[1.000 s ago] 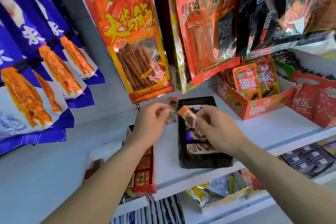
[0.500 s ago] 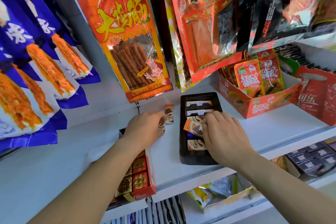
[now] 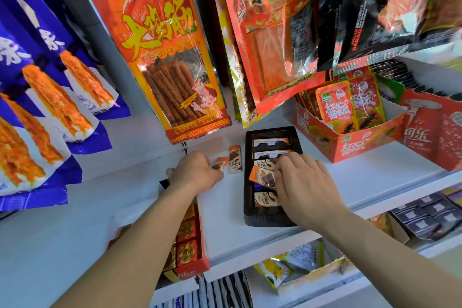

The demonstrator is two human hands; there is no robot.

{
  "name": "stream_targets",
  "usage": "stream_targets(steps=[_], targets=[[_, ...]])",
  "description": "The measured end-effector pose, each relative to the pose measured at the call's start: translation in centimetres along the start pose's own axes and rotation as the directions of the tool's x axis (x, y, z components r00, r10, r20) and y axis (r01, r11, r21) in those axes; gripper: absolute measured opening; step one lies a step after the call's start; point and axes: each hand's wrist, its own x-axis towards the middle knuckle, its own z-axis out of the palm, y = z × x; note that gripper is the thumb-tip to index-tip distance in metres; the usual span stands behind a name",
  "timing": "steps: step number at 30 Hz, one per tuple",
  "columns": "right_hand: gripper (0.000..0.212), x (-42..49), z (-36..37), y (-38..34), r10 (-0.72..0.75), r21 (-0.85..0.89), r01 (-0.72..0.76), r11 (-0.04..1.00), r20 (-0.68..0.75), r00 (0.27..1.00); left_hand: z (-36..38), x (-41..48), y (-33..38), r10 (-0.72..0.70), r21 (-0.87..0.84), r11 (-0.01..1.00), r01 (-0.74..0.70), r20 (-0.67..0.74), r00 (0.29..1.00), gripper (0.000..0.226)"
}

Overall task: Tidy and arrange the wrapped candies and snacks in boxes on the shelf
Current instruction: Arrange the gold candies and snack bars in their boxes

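Filling the black tray [image 3: 250, 217] right now: my right hand [image 3: 302, 182] pinches an orange-wrapped chocolate [image 3: 261, 176], tilted over the tray's middle. Next I reckon it needs laying flat in a slot. Just left of the tray, my left hand [image 3: 197, 172] grips a small candy [image 3: 220, 164], with a loose candy [image 3: 235, 159] beside it.

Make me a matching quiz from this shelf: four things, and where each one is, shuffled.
Things: 1 black tray; 2 orange-wrapped candy; 3 red display box; 4 small candy.
Places: A in the tray, pinched by the right hand; B behind and right of the tray; C held at the left hand's fingertips; D at the white shelf's front edge.
Pairs: 1-D, 2-A, 3-B, 4-C.
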Motion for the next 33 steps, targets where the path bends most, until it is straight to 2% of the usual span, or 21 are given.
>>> stream_targets(steps=[2,4,6,12,19,26,31,33], targets=[[0.021,0.0,0.1,0.0,0.004,0.002,-0.004,1.000,0.000,1.000,0.1,0.3,0.2,-0.015,-0.133,0.991,0.008,-0.053,0.999,0.022],[0.020,0.0,0.2,0.0,0.007,0.008,-0.007,1.000,0.002,1.000,0.4,0.5,1.1,0.013,-0.150,0.988,-0.028,-0.097,0.995,0.021],[0.020,0.0,0.3,0.1,0.008,0.007,-0.007,1.000,-0.012,1.000,0.8,0.7,2.3,0.047,-0.089,0.994,-0.057,-0.105,0.993,0.027],[0.020,-0.1,-0.3,0.3,0.014,-0.035,-0.016,0.999,-0.067,0.998,1.6,1.6,3.5,0.063,-0.013,0.998,-0.063,0.007,0.998,0.045],[0.017,-0.1,-0.6,1.2,0.045,0.109,-0.038,0.993,-0.063,0.997,1.0,2.0,2.5,0.165,-0.018,0.986,-0.164,0.028,0.986,0.030],[0.013,0.0,-0.7,1.1,0.066,0.166,-0.049,0.985,-0.103,0.993,0.8,0.8,0.9,0.288,0.179,0.945,-0.274,-0.056,0.956,0.032],[0.017,-0.4,-1.8,0.6,0.110,0.163,-0.087,0.983,-0.138,0.984,-1.1,-1.9,0.3,0.346,0.103,0.935,-0.339,-0.072,0.935,0.026],[0.017,-0.7,-3.3,0.4,0.138,0.334,-0.100,0.937,-0.094,0.986,-2.0,-3.9,-0.3,0.390,-0.005,0.920,-0.392,-0.084,0.917,0.022]])
